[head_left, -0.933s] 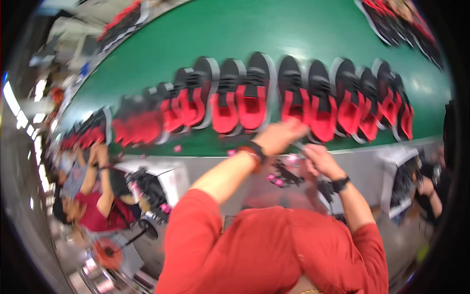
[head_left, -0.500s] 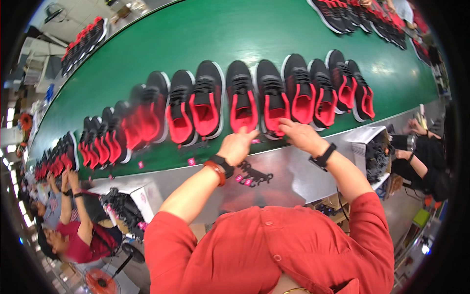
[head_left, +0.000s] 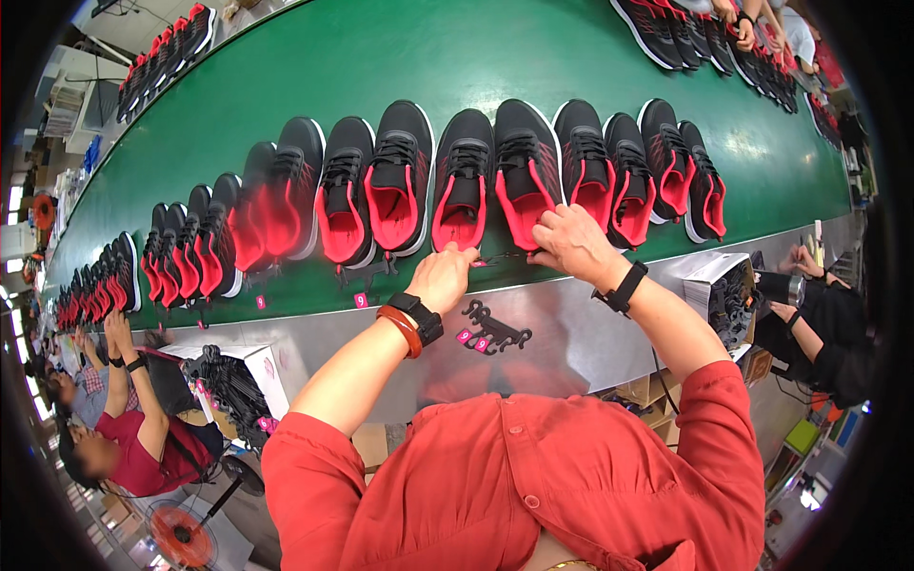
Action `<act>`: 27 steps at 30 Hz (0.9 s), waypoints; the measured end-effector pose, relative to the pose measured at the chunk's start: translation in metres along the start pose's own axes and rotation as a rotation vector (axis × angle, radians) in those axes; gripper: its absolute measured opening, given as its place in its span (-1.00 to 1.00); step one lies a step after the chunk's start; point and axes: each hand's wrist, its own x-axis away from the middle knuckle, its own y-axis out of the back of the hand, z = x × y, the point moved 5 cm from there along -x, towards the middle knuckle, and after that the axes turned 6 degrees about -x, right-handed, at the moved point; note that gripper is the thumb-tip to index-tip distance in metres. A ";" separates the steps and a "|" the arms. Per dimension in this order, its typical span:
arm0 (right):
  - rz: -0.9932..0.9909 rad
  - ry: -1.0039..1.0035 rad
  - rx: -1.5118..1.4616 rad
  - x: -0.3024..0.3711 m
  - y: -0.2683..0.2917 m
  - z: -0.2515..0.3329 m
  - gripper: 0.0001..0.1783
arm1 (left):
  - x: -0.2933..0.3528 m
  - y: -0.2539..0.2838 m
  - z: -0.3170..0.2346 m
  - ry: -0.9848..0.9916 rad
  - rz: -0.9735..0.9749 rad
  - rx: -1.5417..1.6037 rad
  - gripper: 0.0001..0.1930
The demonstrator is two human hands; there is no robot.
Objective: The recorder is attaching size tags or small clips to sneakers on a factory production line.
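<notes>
Two black sneakers with red linings stand side by side before me, toes away: a left sneaker [head_left: 466,157] and a right sneaker [head_left: 526,143]. A thin black plastic shoe hanger [head_left: 503,257] spans the gap at their heels, mostly hidden by fingers. My left hand [head_left: 442,277] pinches its left end against the left sneaker's heel. My right hand [head_left: 577,247] is closed round the right sneaker's heel, its fingers over the collar and thumb below, beside the hanger's right end. Nearer me, several loose black hangers [head_left: 495,328] with pink tags lie on the metal ledge.
More sneakers [head_left: 395,171] line the green conveyor belt [head_left: 381,57] on both sides. A box of hangers [head_left: 721,295] stands right, another box [head_left: 265,376] left. Co-workers' hands [head_left: 116,333] work at far left; others [head_left: 743,24] work across the belt at upper right.
My right hand has moved up onto the right sneaker's heel. My left hand has shifted slightly left. The pair of sneakers and the row to the left sit slightly further left and up in view.
</notes>
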 end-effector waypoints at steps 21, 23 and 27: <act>-0.183 -0.136 -0.119 -0.011 -0.013 -0.021 -0.75 | -0.015 -0.007 -0.018 0.013 -0.266 0.276 -0.61; -0.287 -0.125 -0.118 0.000 -0.019 -0.019 -0.75 | -0.015 -0.032 -0.021 0.049 -0.146 0.141 -0.52; -0.445 -0.180 -0.191 0.032 -0.002 0.003 -0.80 | -0.009 -0.022 -0.019 0.072 -0.125 0.098 -0.49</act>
